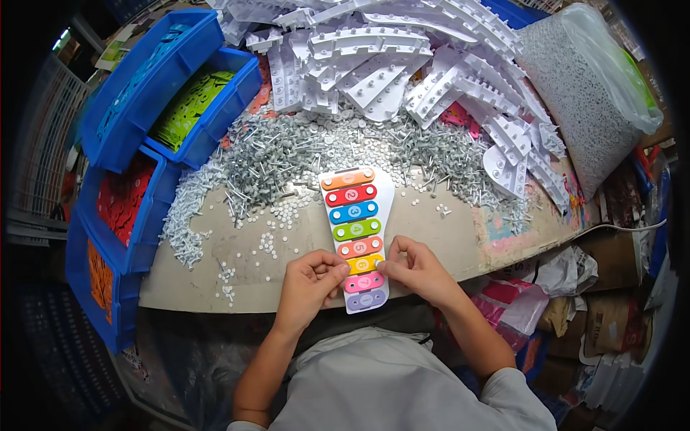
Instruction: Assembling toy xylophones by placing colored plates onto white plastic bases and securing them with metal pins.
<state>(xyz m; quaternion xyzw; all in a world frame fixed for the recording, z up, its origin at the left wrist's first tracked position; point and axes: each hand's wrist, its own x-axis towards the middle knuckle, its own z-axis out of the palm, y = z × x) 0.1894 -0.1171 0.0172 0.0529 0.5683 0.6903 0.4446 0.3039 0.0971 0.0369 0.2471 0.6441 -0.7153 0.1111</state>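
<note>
White plastic toy xylophone base (357, 237) lies at the table's near edge, all eight coloured bars seated. Left hand (310, 281) and right hand (415, 269) pinch the yellow bar (361, 264); fastening looks unfinished.

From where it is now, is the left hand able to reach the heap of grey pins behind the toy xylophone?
Probably yes. The left hand rests at the yellow bar of the toy xylophone. Between it and the heap of grey pins lies only bare table with small white caps, nothing tall.

eight xylophone bars (357, 230) (coloured), four bins (154, 79)
</note>
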